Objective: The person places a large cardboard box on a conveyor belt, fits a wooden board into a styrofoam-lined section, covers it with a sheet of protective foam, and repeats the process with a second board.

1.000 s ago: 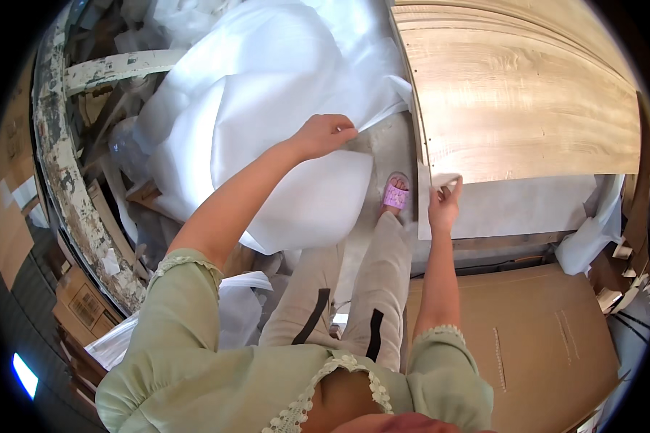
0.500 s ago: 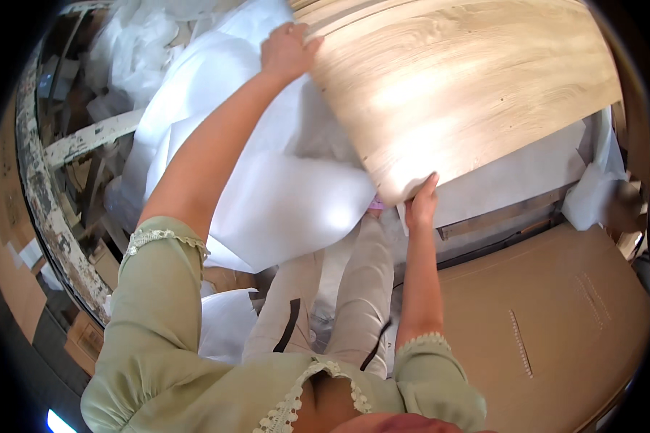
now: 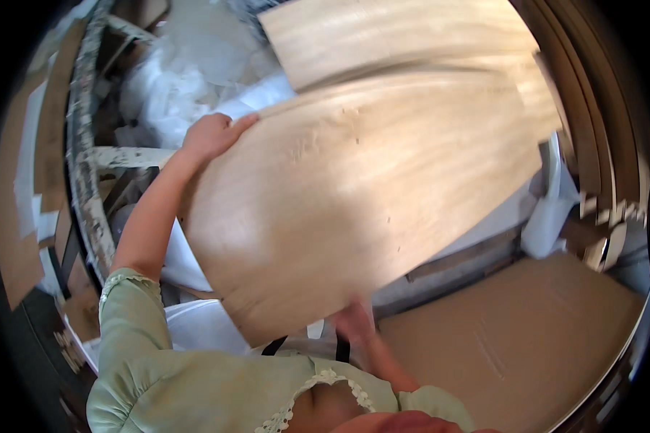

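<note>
Panel: large, flat, pale-tan wood-grain board [image 3: 354, 187], slanting across the middle of the scene, its near left corner close to your waist, its far side beside similar pale-tan panels [image 3: 404, 32].
Left hand: your left hand [image 3: 215, 137] holds the board's far left corner, thumb along the edge.
Right hand: your right hand [image 3: 354, 320] meets the near edge; blur and the board hide its fingers, so you cannot tell how firmly it closes.
Handling: probably stiff and fairly heavy for its breadth, with a smooth, somewhat slippery face and corners that could chip.
Hold: opposite long edges look best for you, hands spread wide, fingers underneath.
Surroundings: crumpled translucent white wrapping [image 3: 170, 94] far left; broad brown cardboard sheet [image 3: 513, 346] near right.
</note>
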Demonstrator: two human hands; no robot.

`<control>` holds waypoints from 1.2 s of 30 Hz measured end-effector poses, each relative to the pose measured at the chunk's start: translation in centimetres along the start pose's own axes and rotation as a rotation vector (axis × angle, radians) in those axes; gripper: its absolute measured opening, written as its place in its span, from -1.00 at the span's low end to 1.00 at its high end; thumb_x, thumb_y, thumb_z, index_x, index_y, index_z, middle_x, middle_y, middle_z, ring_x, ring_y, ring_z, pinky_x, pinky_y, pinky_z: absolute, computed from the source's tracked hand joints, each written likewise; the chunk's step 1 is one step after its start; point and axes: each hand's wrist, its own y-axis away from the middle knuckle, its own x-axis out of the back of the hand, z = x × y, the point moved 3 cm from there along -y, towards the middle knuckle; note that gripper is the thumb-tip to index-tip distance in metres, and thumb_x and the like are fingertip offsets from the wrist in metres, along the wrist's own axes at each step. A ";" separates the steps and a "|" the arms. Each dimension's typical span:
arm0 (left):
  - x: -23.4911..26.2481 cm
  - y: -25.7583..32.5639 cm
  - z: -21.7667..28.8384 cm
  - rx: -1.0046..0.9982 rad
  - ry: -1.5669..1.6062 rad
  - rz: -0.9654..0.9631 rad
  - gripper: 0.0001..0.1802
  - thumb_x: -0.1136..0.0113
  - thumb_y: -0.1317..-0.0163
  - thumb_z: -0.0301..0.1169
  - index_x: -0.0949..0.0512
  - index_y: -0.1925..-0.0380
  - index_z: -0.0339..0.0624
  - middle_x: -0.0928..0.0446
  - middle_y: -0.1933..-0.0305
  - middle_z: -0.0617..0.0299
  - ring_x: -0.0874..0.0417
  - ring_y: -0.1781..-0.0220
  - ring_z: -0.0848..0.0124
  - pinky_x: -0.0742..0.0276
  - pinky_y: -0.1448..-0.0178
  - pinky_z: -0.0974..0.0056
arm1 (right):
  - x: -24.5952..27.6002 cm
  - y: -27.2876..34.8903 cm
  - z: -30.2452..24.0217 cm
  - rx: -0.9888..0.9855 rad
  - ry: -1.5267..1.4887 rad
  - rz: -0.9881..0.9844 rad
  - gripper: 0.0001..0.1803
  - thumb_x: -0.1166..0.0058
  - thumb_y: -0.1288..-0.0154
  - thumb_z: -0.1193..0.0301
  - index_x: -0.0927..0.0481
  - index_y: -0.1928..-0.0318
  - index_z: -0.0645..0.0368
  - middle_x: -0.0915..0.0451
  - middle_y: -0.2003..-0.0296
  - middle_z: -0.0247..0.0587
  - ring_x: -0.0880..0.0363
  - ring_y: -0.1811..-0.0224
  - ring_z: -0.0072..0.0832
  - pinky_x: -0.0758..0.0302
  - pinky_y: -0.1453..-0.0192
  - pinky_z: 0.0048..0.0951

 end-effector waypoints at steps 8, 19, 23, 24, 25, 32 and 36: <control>10.2 19.6 -6.9 0.175 -0.194 0.291 -0.17 0.30 -0.10 0.34 -0.62 0.64 -0.22 -0.57 0.49 -0.06 -0.61 0.35 0.04 -0.50 0.25 0.11 | 12.0 -8.2 -13.4 0.307 -0.088 0.487 -0.33 0.33 -0.31 0.01 -0.10 -0.28 0.19 -0.12 -0.28 -0.09 -0.12 -0.30 -0.21 -0.15 -0.32 -0.14; 14.5 48.8 -19.1 0.498 -0.064 0.638 -0.22 0.30 -0.14 0.31 -0.63 0.66 -0.13 -0.55 0.58 0.03 -0.59 0.41 0.07 -0.49 0.31 0.13 | -0.7 3.8 -6.9 0.063 0.068 0.214 -0.48 0.35 -0.26 0.16 -0.30 -0.16 0.14 -0.33 -0.14 -0.17 -0.33 -0.15 -0.23 -0.32 -0.16 -0.16; 11.9 63.2 -26.4 0.671 -0.002 0.744 -0.18 0.35 -0.16 0.30 -0.62 0.60 -0.22 -0.58 0.45 -0.03 -0.59 0.32 0.06 -0.49 0.22 0.11 | -11.3 9.1 -4.2 0.148 0.124 -0.025 -0.48 0.39 -0.32 0.15 -0.28 -0.16 0.19 -0.32 -0.14 -0.14 -0.30 -0.17 -0.23 -0.31 -0.19 -0.14; 10.8 66.9 -28.7 0.704 0.005 0.827 -0.18 0.35 -0.16 0.29 -0.61 0.61 -0.22 -0.57 0.45 -0.03 -0.59 0.33 0.05 -0.48 0.23 0.10 | -14.9 12.6 -2.8 0.189 0.168 -0.045 -0.48 0.41 -0.34 0.16 -0.28 -0.16 0.22 -0.31 -0.15 -0.12 -0.30 -0.16 -0.22 -0.31 -0.20 -0.13; 9.4 69.8 -31.3 0.737 0.023 0.876 -0.22 0.31 -0.16 0.29 -0.63 0.63 -0.17 -0.55 0.54 -0.02 -0.57 0.39 0.04 -0.46 0.26 0.08 | -17.2 14.8 -1.8 0.185 0.182 -0.157 -0.51 0.35 -0.33 0.19 -0.30 -0.15 0.21 -0.34 -0.13 -0.15 -0.32 -0.15 -0.23 -0.32 -0.18 -0.14; -8.4 98.0 -49.6 1.177 0.180 0.858 -0.22 0.30 -0.13 0.31 -0.63 0.44 -0.19 -0.58 0.27 -0.07 -0.56 0.12 0.03 -0.43 0.03 0.07 | -27.9 32.6 13.8 -0.141 0.384 -0.818 -0.51 0.09 -0.29 0.27 -0.27 -0.15 0.26 -0.34 -0.12 -0.12 -0.35 -0.11 -0.27 -0.39 -0.13 -0.21; -19.5 111.8 -54.0 1.359 0.382 0.773 -0.18 0.27 -0.11 0.31 -0.59 0.28 -0.28 -0.53 0.16 -0.18 -0.52 0.03 -0.01 -0.39 -0.06 0.06 | -29.4 37.9 22.9 -0.245 0.657 -0.956 -0.62 0.06 -0.29 0.28 -0.37 -0.03 0.24 -0.54 0.10 -0.20 -0.53 0.11 -0.42 -0.49 0.11 -0.37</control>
